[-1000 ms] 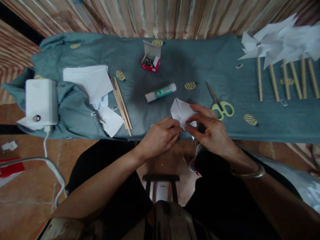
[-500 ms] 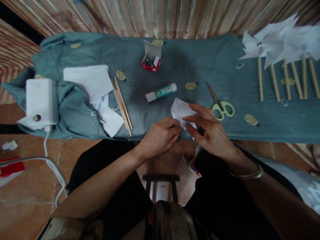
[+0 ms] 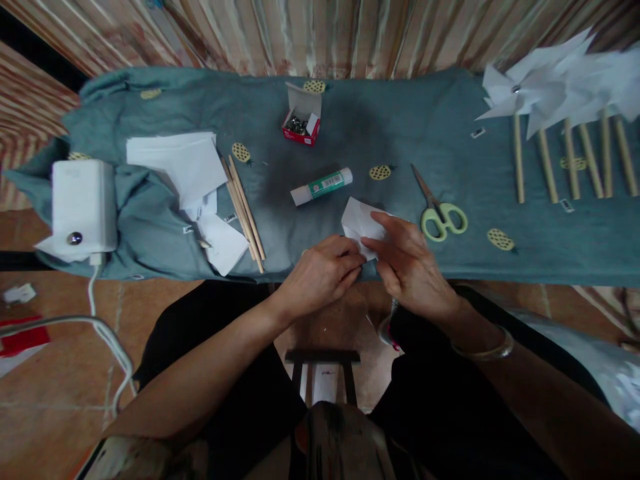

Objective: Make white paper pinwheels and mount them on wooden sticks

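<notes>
A small folded piece of white paper (image 3: 359, 212) lies at the front edge of the cloth-covered table, with crease lines in it. My left hand (image 3: 325, 270) pinches its lower left edge, thumb and fingertips closed together. From the right, my right hand (image 3: 415, 267) grips the same paper, its fingers bent over the right part and hiding that side. Just beyond the paper lies a glue stick (image 3: 324, 185) with a green label and white ends. Scissors (image 3: 440, 212) with light green handles rest to the right of my right hand.
An opened red box (image 3: 301, 127) of small metal pins stands farther back. Thin wooden sticks (image 3: 244, 212) and white paper sheets (image 3: 177, 160) lie on the left, near a white device (image 3: 83, 207) with a cable. White paper pinwheels (image 3: 543, 87) on sticks lie at the back right.
My right hand has shifted slightly left, its fingers bending more over the paper. The paper's right part is now folded in or covered more. My left hand stays in place.
</notes>
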Demonstrator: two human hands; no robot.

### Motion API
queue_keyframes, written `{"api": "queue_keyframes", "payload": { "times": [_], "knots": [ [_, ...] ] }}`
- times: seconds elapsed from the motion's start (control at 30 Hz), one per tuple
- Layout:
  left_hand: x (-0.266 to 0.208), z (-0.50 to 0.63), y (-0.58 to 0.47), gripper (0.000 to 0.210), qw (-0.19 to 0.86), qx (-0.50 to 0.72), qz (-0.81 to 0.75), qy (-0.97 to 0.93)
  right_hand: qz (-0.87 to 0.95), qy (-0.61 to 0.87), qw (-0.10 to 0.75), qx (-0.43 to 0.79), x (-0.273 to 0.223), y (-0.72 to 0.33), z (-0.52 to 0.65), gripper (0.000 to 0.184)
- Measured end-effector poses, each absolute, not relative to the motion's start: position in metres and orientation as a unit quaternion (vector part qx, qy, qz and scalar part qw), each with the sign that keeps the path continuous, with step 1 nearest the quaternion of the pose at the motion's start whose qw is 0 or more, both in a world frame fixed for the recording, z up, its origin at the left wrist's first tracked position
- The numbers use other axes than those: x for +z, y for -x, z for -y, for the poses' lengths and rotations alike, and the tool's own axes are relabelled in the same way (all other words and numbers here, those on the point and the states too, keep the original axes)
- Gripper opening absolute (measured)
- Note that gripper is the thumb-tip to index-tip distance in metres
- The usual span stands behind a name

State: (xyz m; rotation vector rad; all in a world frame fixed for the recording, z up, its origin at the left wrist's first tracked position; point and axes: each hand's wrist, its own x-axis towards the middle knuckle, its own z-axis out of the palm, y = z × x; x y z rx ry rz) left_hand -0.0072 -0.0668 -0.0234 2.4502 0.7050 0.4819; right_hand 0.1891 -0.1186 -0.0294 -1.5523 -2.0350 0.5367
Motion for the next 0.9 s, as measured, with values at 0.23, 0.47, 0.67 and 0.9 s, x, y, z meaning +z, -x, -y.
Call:
{"api": "queue_keyframes", "payload": {
  "times": [0.23, 0.47, 0.67, 0.9],
  "knots": [
    [-0.026, 0.067, 0.007, 0.022, 0.266, 0.188, -0.271, -0.906, 0.74, 0.573, 0.286, 0.205, -0.029, -0.196, 0.116, 0.037],
    [-0.027, 0.068, 0.008, 0.023, 0.236, 0.192, -0.258, -0.917, 0.709, 0.612, 0.295, 0.191, -0.023, -0.208, 0.106, 0.037],
    [-0.028, 0.054, 0.017, 0.022, 0.166, 0.212, -0.273, -0.924, 0.712, 0.621, 0.289, 0.152, -0.016, -0.209, 0.104, 0.036],
    [-0.027, 0.045, 0.021, 0.021, 0.128, 0.234, -0.284, -0.921, 0.716, 0.622, 0.286, 0.136, -0.021, -0.209, 0.107, 0.038]
  ]
}}
